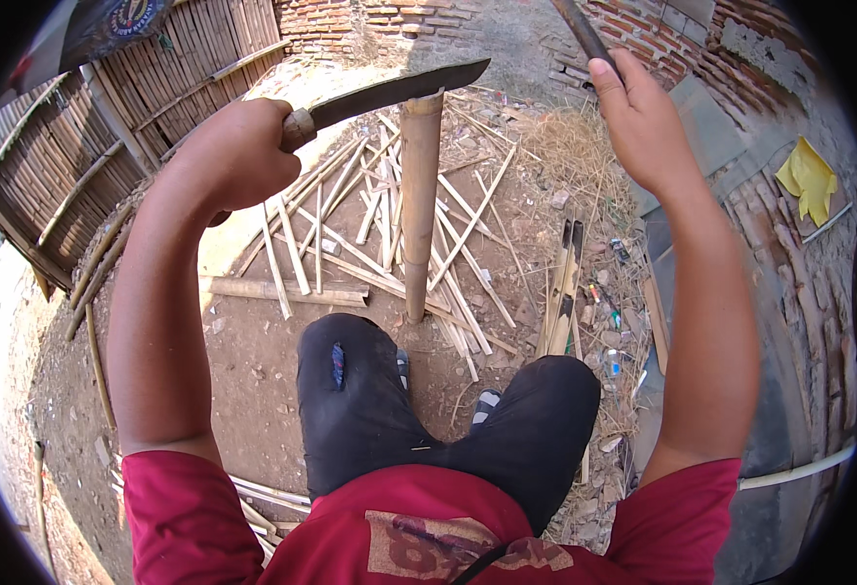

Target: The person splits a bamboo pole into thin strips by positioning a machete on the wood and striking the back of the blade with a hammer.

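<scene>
My left hand (243, 156) is closed round the wooden handle of a machete (389, 95), whose dark blade points right. The blade lies across the top end of an upright bamboo pole (421, 195) standing between my knees and the brick wall. Up at the right, my right hand (633, 117) grips a dark rod-like stick (583, 31), raised above and to the right of the pole; its far end runs out of view. The handle's lower part is hidden in my left fist.
Many split bamboo strips (380, 210) lie scattered round the pole's foot. A thicker bamboo length (282, 290) rests on the dirt at left. Blackened bamboo halves (560, 283) lie at right. A woven bamboo fence (185, 68), a brick wall (370, 29) and a yellow cloth-like piece (809, 178) stand around.
</scene>
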`<action>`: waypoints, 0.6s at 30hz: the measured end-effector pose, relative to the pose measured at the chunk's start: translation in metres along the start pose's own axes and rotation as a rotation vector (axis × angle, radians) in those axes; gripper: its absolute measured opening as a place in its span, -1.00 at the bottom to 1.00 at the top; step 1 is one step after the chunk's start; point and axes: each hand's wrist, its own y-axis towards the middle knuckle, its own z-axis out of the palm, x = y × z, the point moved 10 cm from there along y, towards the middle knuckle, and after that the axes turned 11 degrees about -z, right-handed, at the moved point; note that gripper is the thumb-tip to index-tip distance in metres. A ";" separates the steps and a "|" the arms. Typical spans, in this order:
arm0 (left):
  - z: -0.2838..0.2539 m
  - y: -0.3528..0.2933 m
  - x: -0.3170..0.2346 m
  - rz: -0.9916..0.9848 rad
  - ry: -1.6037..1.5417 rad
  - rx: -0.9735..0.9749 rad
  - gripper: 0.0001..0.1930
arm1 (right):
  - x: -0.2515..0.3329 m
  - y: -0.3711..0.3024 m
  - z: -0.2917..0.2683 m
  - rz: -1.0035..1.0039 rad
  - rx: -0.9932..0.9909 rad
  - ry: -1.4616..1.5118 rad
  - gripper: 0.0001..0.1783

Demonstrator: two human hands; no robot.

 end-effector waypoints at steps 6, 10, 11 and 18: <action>-0.002 0.000 0.005 -0.006 -0.035 0.002 -0.68 | 0.004 0.015 -0.016 0.031 0.082 -0.022 -0.51; 0.003 -0.001 0.005 -0.035 -0.067 0.026 -0.68 | 0.012 0.006 0.001 -0.004 0.072 -0.063 -0.54; 0.000 -0.001 0.003 -0.036 -0.062 0.023 -0.68 | 0.009 -0.001 0.014 0.064 0.182 -0.124 -0.54; -0.002 -0.002 0.004 -0.031 -0.056 0.000 -0.71 | 0.006 0.013 -0.012 -0.063 -0.117 -0.010 -0.52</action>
